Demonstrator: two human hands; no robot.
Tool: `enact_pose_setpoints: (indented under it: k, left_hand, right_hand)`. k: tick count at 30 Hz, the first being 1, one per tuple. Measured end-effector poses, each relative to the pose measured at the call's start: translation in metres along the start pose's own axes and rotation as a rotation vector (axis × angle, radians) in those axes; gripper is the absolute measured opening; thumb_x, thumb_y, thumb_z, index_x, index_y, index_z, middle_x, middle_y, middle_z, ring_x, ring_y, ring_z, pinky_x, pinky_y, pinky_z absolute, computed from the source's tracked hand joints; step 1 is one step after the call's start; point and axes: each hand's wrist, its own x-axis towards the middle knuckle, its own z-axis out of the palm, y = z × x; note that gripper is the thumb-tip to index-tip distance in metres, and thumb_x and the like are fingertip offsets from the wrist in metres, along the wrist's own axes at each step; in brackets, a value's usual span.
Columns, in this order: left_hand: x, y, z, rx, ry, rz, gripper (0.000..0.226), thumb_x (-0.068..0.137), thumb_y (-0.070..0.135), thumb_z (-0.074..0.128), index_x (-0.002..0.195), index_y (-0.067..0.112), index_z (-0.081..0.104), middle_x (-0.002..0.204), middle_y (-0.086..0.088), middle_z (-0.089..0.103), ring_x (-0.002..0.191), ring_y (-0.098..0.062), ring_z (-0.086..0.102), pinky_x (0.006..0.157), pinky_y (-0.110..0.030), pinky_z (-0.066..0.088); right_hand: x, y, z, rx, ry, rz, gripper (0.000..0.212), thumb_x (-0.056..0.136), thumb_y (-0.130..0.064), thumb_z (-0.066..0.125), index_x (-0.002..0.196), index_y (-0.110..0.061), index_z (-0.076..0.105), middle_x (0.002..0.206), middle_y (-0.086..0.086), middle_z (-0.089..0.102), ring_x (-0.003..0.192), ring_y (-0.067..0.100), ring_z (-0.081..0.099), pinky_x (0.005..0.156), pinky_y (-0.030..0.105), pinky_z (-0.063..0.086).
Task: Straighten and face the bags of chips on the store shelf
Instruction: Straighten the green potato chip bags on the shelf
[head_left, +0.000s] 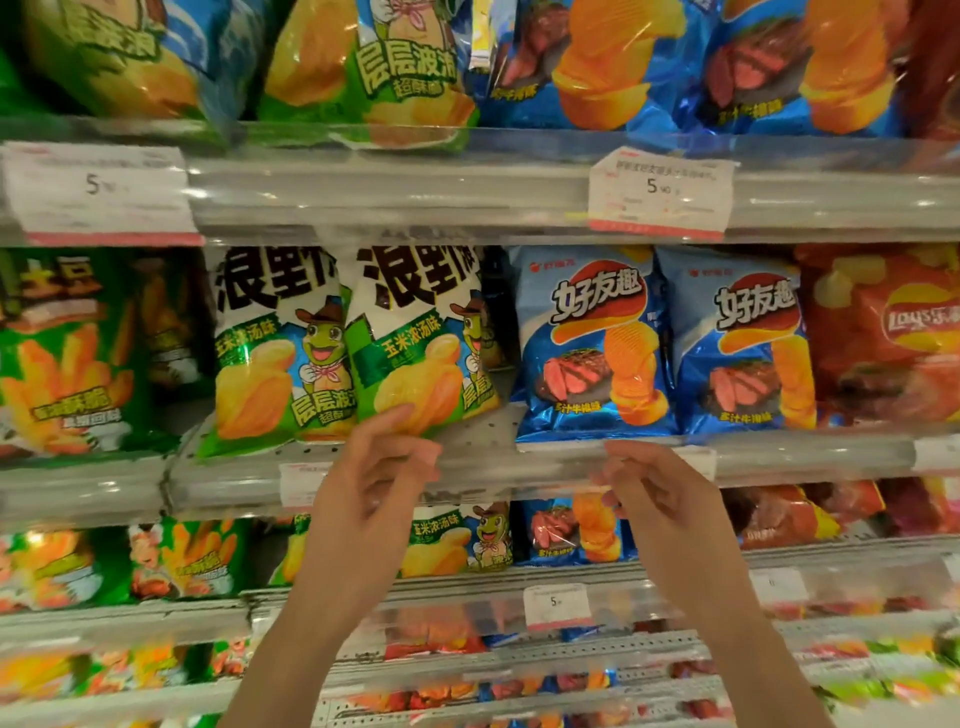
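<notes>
Head view: green chip bag (421, 338) upright, leaning left — left hand (382, 467) touching bottom.

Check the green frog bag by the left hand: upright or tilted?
Tilted. The green frog bag leans left, its top against the neighbouring green bag, its bottom corner lifted off the shelf where the left hand touches it.

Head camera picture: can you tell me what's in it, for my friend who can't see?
A left hand touches the bottom of a green chip bag on a store shelf. The right hand hovers, holding nothing, below two blue chip bags.
</notes>
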Motion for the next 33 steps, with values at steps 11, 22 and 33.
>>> enact_pose_setpoints:
  k: [11, 22, 33]
  left_hand:
    - [0.006, 0.013, -0.012, 0.104, 0.177, 0.016, 0.03, 0.098, 0.021, 0.06, 0.125, 0.031, 0.058, 0.099, 0.007, 0.074, 0.091, -0.013, 0.072, 0.092, -0.047, 0.053]
    - [0.055, 0.023, -0.007, 0.258, 0.244, 0.098, 0.062, 0.093, 0.04, 0.065, 0.147, 0.035, 0.036, 0.137, 0.017, 0.046, 0.128, 0.0, 0.045, 0.11, -0.032, 0.039]
    - [0.105, 0.037, 0.007, 0.11, 0.172, -0.044, 0.089, 0.092, 0.042, 0.066, 0.16, 0.021, 0.013, 0.161, 0.002, 0.032, 0.148, -0.017, 0.03, 0.122, -0.042, 0.026]
  right_hand:
    - [0.023, -0.012, 0.007, 0.065, -0.114, -0.071, 0.011, 0.097, -0.021, 0.061, 0.104, -0.024, 0.07, 0.086, -0.007, 0.076, 0.083, 0.002, 0.071, 0.075, 0.012, 0.053]
    - [0.06, -0.058, 0.059, 0.055, -0.218, -0.156, 0.022, 0.098, -0.026, 0.061, 0.12, -0.022, 0.064, 0.109, -0.014, 0.07, 0.1, -0.009, 0.062, 0.083, 0.005, 0.046]
    - [0.102, -0.08, 0.116, 0.108, -0.122, -0.022, 0.035, 0.1, -0.046, 0.054, 0.129, -0.027, 0.054, 0.113, -0.015, 0.06, 0.106, 0.003, 0.054, 0.066, -0.002, 0.036]
